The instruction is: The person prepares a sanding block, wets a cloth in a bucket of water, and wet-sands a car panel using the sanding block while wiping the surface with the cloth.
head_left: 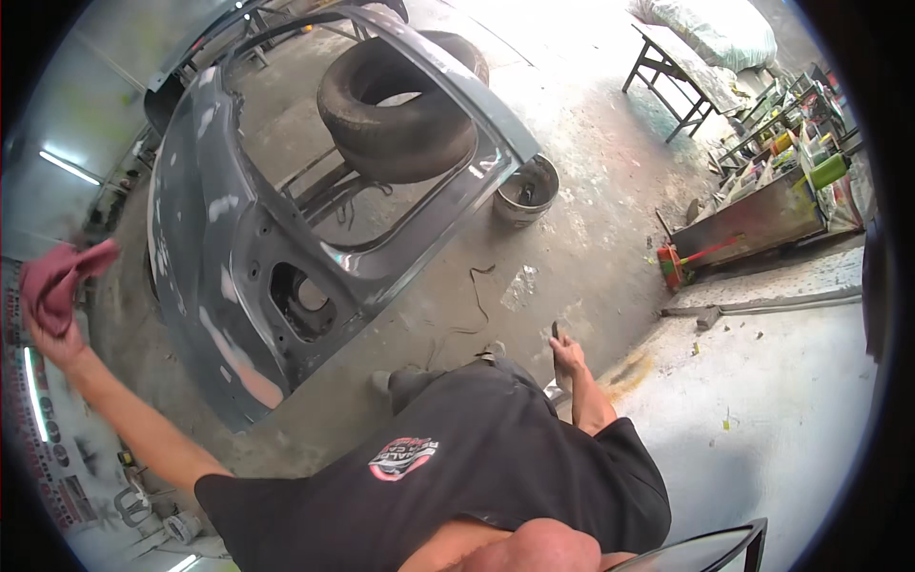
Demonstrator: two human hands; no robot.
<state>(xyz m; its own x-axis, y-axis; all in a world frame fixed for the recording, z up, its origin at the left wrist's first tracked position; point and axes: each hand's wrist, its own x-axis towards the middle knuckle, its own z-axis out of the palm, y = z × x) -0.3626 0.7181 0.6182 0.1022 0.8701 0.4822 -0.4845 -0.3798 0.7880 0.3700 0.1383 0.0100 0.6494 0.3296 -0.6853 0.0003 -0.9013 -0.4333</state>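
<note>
Left hand (62, 349) clutches a bunched maroon cloth (55, 286), raised left of a patchy grey metal car-body panel (217, 253); right hand (570, 357) grips a small dark object (555, 330). Any grit the cloth traps could scratch the panel.

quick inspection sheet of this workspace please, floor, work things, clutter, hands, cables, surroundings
Surface: grey floor, stained, with pale patches
Job's things: grey car body panel with lighter patches; reddish cloth
Clutter: large tyre seen through the panel's opening; bucket beside the panel
Hands: left hand holds the cloth; right hand holds a small dark object, kind unclear
Cables: thin dark cord or hose on the floor
Surroundings: table; lit tube light
</note>
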